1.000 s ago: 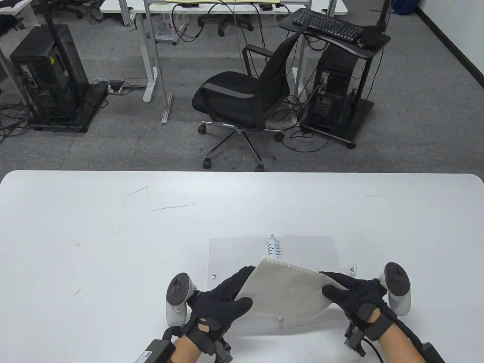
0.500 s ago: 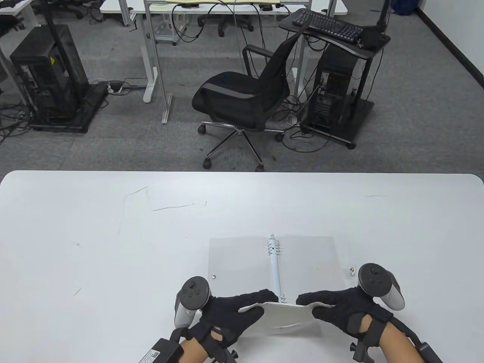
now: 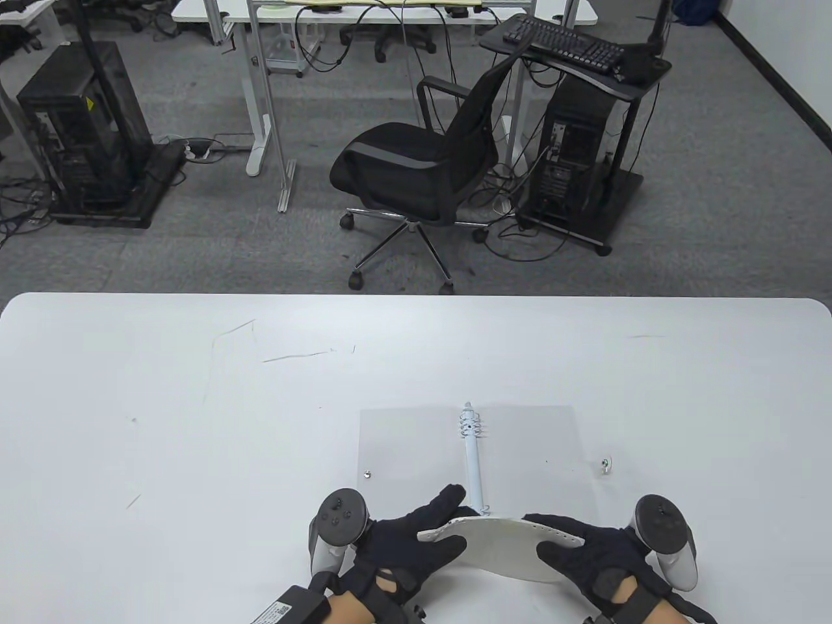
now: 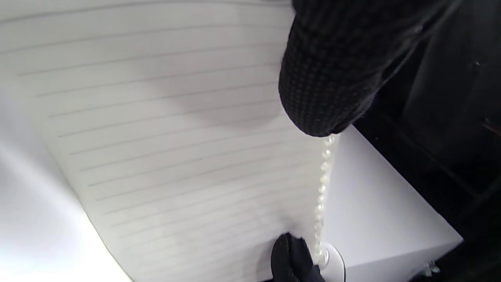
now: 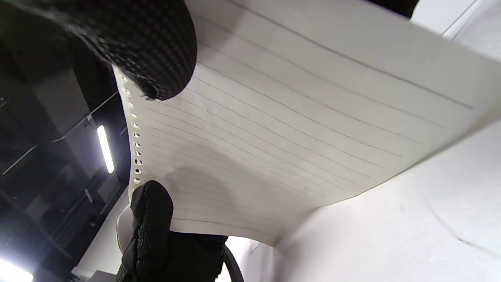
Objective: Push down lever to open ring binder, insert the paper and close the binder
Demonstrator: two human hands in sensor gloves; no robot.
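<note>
Down on the table view, my left hand (image 3: pixel 409 543) and my right hand (image 3: pixel 588 552) each pinch a side of the lined paper (image 3: pixel 497 546), held bowed above the table (image 3: pixel 162 422) at its near edge. The open ring binder (image 3: pixel 520 442) lies flat just beyond, its ring spine (image 3: pixel 473 455) running away from me; the paper's punched edge sits close to the spine's near end, and I cannot tell whether they touch. The sheet hides the binder's near edge, and my wrists are cut off by the frame.

Left wrist view: a blurred fingertip (image 4: pixel 325 78) presses the ruled sheet (image 4: pixel 176 156) beside its hole row; my other hand's finger pokes in below.

Right wrist view: my thumb (image 5: pixel 137 43) clamps the page (image 5: pixel 293 129) near the holes; the binder is out of sight.
</note>
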